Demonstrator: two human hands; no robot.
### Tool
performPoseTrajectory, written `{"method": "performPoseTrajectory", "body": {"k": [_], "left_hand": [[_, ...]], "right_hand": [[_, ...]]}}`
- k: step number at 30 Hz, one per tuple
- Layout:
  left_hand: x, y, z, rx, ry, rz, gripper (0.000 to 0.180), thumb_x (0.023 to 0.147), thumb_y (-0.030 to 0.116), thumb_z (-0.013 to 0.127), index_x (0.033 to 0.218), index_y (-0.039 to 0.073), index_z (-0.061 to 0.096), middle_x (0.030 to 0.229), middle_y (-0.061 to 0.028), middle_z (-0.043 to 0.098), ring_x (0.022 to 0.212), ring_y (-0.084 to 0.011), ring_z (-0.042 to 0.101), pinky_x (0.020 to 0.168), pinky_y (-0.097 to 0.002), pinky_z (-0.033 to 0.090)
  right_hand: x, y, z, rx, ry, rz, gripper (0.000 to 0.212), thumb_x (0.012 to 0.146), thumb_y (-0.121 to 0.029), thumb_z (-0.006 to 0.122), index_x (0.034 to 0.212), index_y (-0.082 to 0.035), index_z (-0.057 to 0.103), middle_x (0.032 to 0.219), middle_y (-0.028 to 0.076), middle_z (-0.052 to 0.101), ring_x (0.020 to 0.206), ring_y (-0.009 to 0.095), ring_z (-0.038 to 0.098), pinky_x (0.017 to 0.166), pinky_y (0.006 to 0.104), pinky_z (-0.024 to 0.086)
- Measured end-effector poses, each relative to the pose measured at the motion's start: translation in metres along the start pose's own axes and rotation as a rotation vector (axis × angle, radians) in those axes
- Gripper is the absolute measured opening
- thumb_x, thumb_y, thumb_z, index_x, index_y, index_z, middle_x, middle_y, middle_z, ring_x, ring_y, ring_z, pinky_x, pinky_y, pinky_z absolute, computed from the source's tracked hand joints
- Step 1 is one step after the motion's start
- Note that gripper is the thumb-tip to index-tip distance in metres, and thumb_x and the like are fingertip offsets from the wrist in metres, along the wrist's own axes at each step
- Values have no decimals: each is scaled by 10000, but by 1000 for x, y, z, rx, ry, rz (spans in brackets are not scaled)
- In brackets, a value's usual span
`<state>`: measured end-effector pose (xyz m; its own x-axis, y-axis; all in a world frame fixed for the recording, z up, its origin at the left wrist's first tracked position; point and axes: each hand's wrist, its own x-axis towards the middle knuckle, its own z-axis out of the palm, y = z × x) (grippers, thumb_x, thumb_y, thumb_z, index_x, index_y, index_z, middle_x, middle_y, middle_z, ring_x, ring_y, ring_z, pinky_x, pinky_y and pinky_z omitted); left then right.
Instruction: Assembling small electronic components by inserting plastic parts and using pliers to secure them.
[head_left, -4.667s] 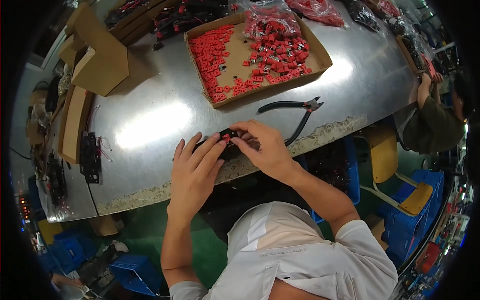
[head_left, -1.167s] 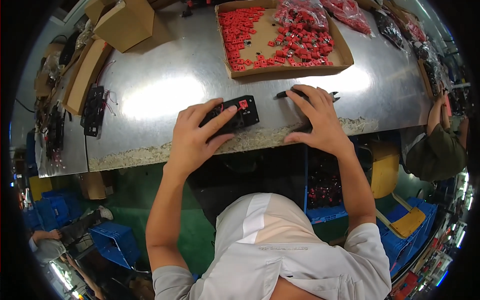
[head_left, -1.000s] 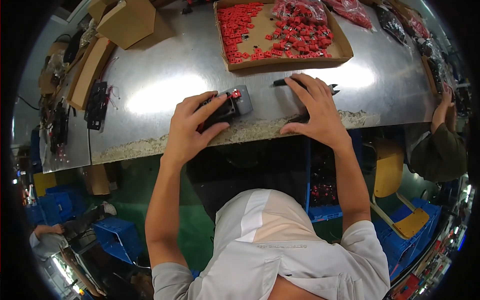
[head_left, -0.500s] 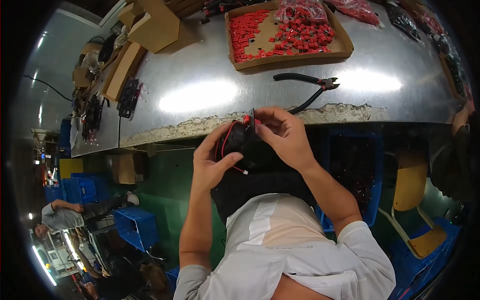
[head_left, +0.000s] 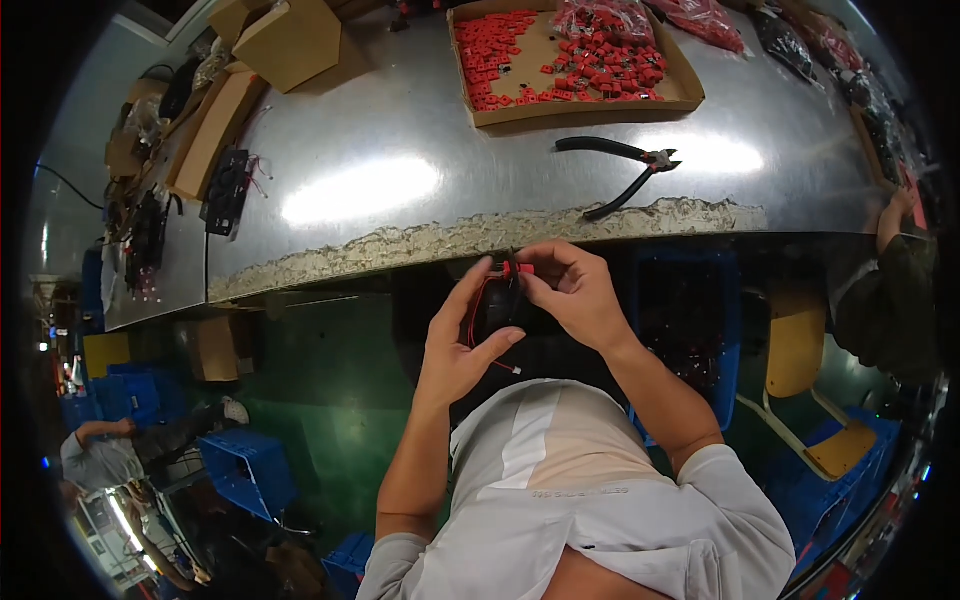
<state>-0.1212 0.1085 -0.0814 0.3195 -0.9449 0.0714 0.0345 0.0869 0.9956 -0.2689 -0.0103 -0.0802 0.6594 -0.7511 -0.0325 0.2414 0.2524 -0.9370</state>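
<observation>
My left hand (head_left: 455,350) is closed around a dark, rounded part (head_left: 496,312) just in front of the bench edge. A thin red wire loops along that part and ends in a small white connector (head_left: 517,371) below my left thumb. With thumb and fingertips, my right hand (head_left: 588,300) pinches a small red plastic piece (head_left: 525,268) at the upper side of the dark part. A thin black edge stands between the two hands; its full shape is hidden by my fingers. Diagonal cutters (head_left: 655,160) with black handles lie spread on the bench beyond my right hand.
A shallow cardboard tray (head_left: 590,113) holds many red plastic pieces. The metal bench (head_left: 360,135) has a rough, worn front strip. Black wired parts (head_left: 228,190) lie at the left. A yellow chair (head_left: 797,350) and blue crates (head_left: 245,475) stand below. Another person's hand (head_left: 895,210) is at the far right.
Both hands and the dark part have moved slightly nearer my body, away from the bench edge. The view has shifted, so the bench sits higher and further left. Both holds continue.
</observation>
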Motion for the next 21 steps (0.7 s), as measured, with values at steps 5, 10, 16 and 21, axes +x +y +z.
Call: {"method": "performPoseTrajectory", "body": {"k": [5,10,16,21], "left_hand": [[3,1,-8,-35,-9,-71,727,759,48,851,1411,25,533,1317,-106,628,1185,-181,600,1031,-309,459],[7,8,-21,41,-85,-94,794,733,-45,821,1446,-14,474,1393,-130,567,1295,-220,536,1107,-362,423],[20,32,-29,441,-32,90,752,685,46,883,1367,25,567,1289,-150,646,1191,-270,611,1012,-381,500],[42,52,-39,872,-40,371,681,625,88,891,1261,82,650,1275,-111,655,1090,-326,619,944,-415,488]], "right_hand": [[4,7,7,3,28,48,254,951,20,652,1201,33,612,1076,55,670,921,85,633,798,221,526],[3,12,11,14,33,36,277,948,30,649,1220,33,598,1089,59,664,960,104,636,842,238,528],[11,10,2,-5,-46,-65,310,954,10,638,1260,34,595,1154,78,660,1075,142,633,938,286,521],[30,-15,-5,-42,-22,140,331,973,-39,629,1297,24,608,1193,79,669,1067,125,629,945,275,508]]}}
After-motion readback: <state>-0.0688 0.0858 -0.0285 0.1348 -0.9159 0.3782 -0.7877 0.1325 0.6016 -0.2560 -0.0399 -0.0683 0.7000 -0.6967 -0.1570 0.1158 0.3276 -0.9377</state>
